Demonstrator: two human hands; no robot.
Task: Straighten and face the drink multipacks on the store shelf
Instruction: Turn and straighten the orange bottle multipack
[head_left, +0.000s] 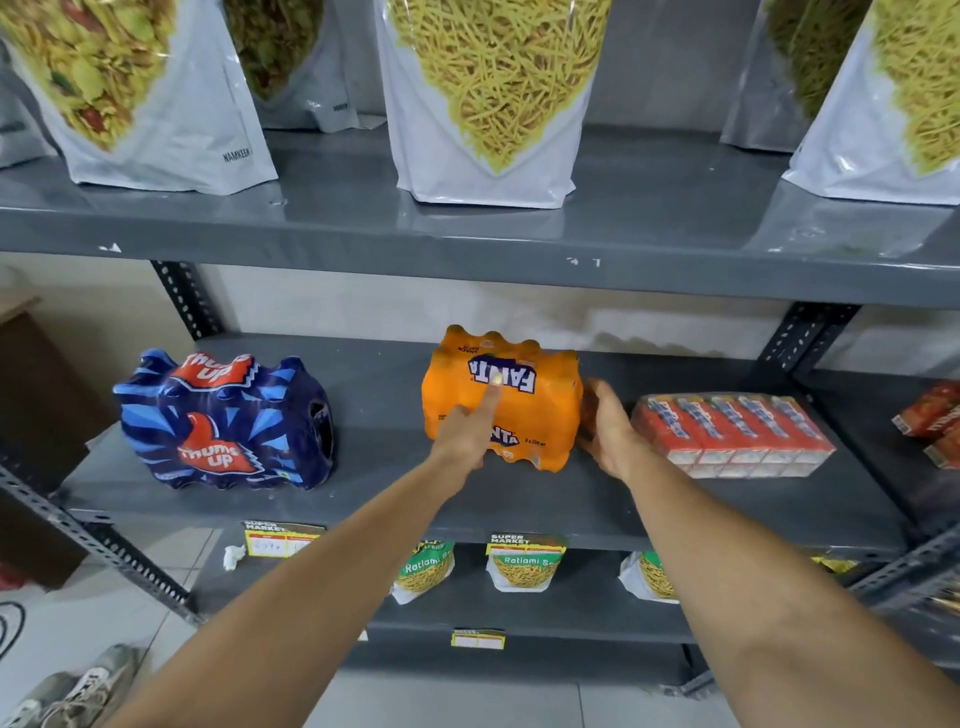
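Observation:
An orange Fanta multipack (540, 410) stands in the middle of the grey middle shelf (405, 499), turned a little askew. My left hand (470, 426) lies against its front face, index finger stretched up to the logo. My right hand (608, 431) is cupped with fingers apart against the pack's right side. A blue Thums Up multipack (223, 421) sits to the left, angled. A red and blue pack of small cartons (737, 434) lies just right of my right hand.
Big white snack pouches (488, 93) stand on the shelf above. Smaller green-labelled snack bags (524, 569) and yellow price tags (280, 538) are below. Red packs (930, 421) sit at the far right. Shoes (78, 686) rest on the tiled floor at lower left.

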